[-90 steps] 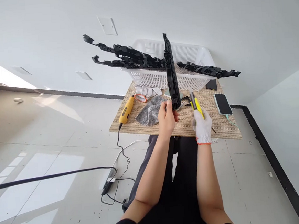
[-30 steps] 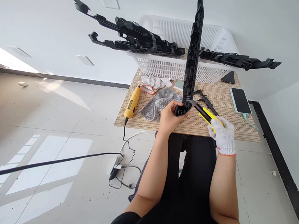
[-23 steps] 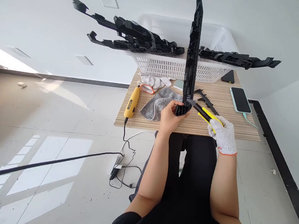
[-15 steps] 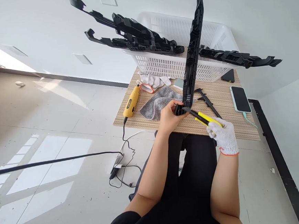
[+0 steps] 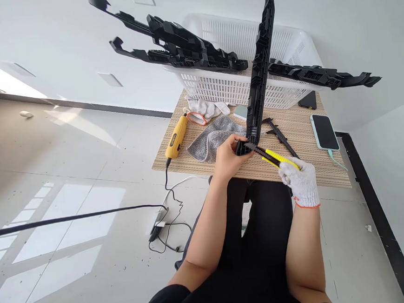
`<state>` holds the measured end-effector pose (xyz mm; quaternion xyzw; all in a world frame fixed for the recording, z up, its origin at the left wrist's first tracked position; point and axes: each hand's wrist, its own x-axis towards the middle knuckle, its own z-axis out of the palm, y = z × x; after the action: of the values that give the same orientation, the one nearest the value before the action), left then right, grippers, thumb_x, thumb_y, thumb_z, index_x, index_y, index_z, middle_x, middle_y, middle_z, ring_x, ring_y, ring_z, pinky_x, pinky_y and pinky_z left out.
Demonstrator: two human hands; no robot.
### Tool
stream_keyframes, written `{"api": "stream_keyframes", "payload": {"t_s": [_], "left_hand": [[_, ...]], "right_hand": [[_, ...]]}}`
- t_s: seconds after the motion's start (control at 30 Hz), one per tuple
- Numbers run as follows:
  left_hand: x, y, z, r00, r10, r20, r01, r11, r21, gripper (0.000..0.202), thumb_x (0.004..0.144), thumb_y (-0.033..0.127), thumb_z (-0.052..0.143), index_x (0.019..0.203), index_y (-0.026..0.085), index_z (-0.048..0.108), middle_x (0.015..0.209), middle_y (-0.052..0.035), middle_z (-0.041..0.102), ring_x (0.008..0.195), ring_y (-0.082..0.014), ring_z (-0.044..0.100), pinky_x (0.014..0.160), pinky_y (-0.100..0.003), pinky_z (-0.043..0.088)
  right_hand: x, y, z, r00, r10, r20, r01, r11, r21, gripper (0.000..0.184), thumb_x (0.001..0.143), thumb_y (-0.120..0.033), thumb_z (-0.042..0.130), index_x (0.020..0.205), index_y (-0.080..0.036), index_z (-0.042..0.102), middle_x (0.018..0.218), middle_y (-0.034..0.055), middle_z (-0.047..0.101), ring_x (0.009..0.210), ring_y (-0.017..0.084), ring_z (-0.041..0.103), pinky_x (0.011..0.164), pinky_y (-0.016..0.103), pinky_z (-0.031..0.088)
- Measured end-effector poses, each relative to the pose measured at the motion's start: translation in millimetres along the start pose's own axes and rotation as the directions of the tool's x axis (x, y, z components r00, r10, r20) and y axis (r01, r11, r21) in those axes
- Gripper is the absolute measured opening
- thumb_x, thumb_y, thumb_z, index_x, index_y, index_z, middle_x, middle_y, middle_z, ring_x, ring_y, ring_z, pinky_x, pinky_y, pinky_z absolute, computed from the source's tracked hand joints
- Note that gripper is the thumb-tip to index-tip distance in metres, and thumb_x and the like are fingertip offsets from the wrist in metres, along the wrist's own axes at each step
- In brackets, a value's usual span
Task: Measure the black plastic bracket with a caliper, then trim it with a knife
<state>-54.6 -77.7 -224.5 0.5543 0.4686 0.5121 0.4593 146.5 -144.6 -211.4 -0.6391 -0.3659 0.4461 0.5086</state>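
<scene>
My bare left hand (image 5: 231, 157) grips the near end of a long black plastic trim part (image 5: 258, 74), which slants up and away across the basket's rim. My right hand (image 5: 299, 177), in a white knitted glove with an orange cuff, is closed around a yellow utility knife (image 5: 275, 158). The knife's blade is out and points left, at the near end of the part beside my left fingers. Whether the blade touches the plastic I cannot tell.
A white plastic basket (image 5: 224, 82) carries several more black trim parts (image 5: 194, 49). On the wooden table (image 5: 324, 172) lie a yellow rotary tool (image 5: 176, 138), a grey cloth (image 5: 210, 141), a spare glove (image 5: 207, 109), a caliper (image 5: 281, 138) and a charging phone (image 5: 324, 132). Cables trail on the floor.
My right hand and the knife have shifted slightly left, with the blade tip closer to my left fingers. My left hand still holds the part in nearly the same place.
</scene>
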Motion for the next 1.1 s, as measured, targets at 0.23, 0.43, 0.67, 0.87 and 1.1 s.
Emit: {"api": "stream_keyframes", "payload": {"t_s": [0.23,0.43,0.67,0.87,1.1], "left_hand": [[0.2,-0.5,0.7,1.000,0.005,0.000,-0.005,1.000,-0.005,0.038,0.066,0.031,0.087,0.093,0.022,0.063,0.081,-0.0005,0.072,0.074,-0.0170,0.068,0.068,-0.028,0.051],[-0.5,-0.4,1.0,1.000,-0.014,-0.008,0.014,1.000,-0.014,0.040,0.065,0.036,0.088,0.092,0.022,0.063,0.083,-0.0012,0.072,0.073,-0.0165,0.067,0.066,-0.027,0.049],[0.1,-1.9,-0.1,1.000,0.006,-0.001,-0.006,1.000,-0.003,0.038,0.065,0.029,0.087,0.093,0.022,0.064,0.080,0.0006,0.071,0.071,-0.0157,0.066,0.066,-0.026,0.049],[0.1,-1.4,0.5,1.000,0.004,-0.005,-0.004,1.000,-0.002,0.036,0.065,0.026,0.086,0.093,0.023,0.063,0.079,0.0011,0.070,0.071,-0.0155,0.065,0.066,-0.026,0.048],[0.2,-2.0,0.4,1.000,-0.004,0.002,0.004,1.000,-0.027,0.039,0.065,0.030,0.087,0.094,0.022,0.063,0.080,0.0008,0.071,0.073,-0.0166,0.067,0.068,-0.027,0.050]], "right_hand": [[0.2,1.1,-0.7,1.000,0.003,0.024,-0.003,1.000,-0.012,0.029,0.071,-0.037,0.078,0.088,-0.015,0.072,0.052,-0.0027,0.056,0.041,0.007,0.042,0.037,0.019,0.033],[-1.0,0.2,1.1,0.998,-0.025,-0.052,0.028,0.998,0.049,0.027,0.073,-0.039,0.075,0.087,-0.017,0.070,0.053,-0.0036,0.055,0.041,0.007,0.042,0.037,0.020,0.033],[-2.0,-0.6,-0.4,1.000,-0.010,-0.001,0.010,1.000,-0.014,0.029,0.072,-0.038,0.076,0.089,-0.016,0.072,0.054,-0.0028,0.056,0.042,0.007,0.042,0.037,0.019,0.034],[-1.4,-1.2,-0.4,0.999,0.018,0.041,-0.017,1.000,-0.022,0.032,0.070,-0.038,0.078,0.092,-0.015,0.072,0.054,-0.0022,0.058,0.042,0.007,0.043,0.038,0.019,0.035],[-1.0,-3.2,-3.4,0.996,0.072,0.055,-0.072,0.997,0.007,0.032,0.071,-0.040,0.077,0.091,-0.016,0.071,0.053,-0.0028,0.056,0.042,0.007,0.043,0.037,0.019,0.033]]}}
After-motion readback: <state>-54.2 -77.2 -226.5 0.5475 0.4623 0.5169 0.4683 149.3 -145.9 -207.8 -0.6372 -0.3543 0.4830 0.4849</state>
